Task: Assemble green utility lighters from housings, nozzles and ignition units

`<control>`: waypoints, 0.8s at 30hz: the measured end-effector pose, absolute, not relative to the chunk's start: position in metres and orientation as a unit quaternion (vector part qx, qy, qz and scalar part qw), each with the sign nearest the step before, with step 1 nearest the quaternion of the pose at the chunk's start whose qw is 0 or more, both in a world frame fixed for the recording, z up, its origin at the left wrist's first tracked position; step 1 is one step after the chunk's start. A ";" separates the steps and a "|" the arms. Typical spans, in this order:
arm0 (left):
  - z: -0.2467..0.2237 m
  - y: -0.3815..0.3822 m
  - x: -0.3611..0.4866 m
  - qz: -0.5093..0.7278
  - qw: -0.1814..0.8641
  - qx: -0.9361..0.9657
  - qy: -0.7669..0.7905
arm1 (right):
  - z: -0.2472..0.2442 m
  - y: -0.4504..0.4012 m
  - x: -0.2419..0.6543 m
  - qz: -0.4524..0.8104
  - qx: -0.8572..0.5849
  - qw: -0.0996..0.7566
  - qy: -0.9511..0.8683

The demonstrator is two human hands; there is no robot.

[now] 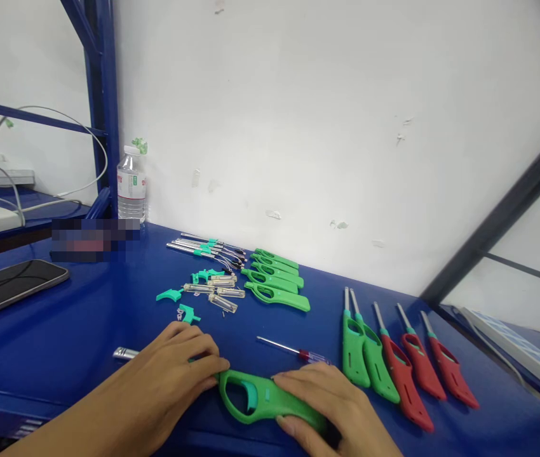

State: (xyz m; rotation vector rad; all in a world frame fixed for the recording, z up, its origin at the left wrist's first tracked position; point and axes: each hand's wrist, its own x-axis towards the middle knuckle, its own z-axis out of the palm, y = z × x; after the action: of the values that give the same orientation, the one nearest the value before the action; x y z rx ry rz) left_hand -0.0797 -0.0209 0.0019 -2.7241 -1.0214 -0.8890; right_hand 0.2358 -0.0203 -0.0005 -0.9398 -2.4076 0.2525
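Observation:
A green long-nosed lighter (267,395) with a teal trigger (251,397) lies across the table's near side. My right hand (327,400) is closed around its handle end. With fingers bent together, my left hand (179,358) grips the lighter's nozzle end, where the metal tube (124,353) pokes out to the left. The left fingertips hide the joint between tube and body. Just beyond the right hand is a screwdriver (293,351) with a clear and red handle. Teal trigger parts (169,295) and clear fuel tanks (222,303) are scattered beyond my left hand.
Several metal nozzle rods (198,251) with wires and green handle shells (279,297) lie near the wall. On the right are two green lighters (356,349) and three red lighters (406,381). A phone (13,289) and a water bottle (131,184) are on the left.

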 end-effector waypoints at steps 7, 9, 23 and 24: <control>-0.021 -0.015 -0.079 -0.312 0.031 -0.878 -0.362 | -0.006 -0.018 0.237 0.104 -0.360 0.231 -0.898; -0.017 -0.015 -0.080 -0.291 0.018 -0.885 -0.363 | -0.007 -0.018 0.238 0.110 -0.361 0.235 -0.896; -0.014 -0.018 -0.076 -0.295 -0.033 -0.881 -0.367 | -0.012 -0.017 0.239 0.202 -0.406 0.254 -0.854; -0.014 -0.019 -0.077 -0.305 -0.008 -0.877 -0.371 | -0.015 -0.016 0.240 0.207 -0.404 0.265 -0.851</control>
State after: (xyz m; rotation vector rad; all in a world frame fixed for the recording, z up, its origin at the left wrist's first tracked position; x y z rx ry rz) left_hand -0.0770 -0.0192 -0.0140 -2.7704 -1.1700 -0.9630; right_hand 0.2395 -0.0163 -0.0151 -1.0915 -2.2994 0.5598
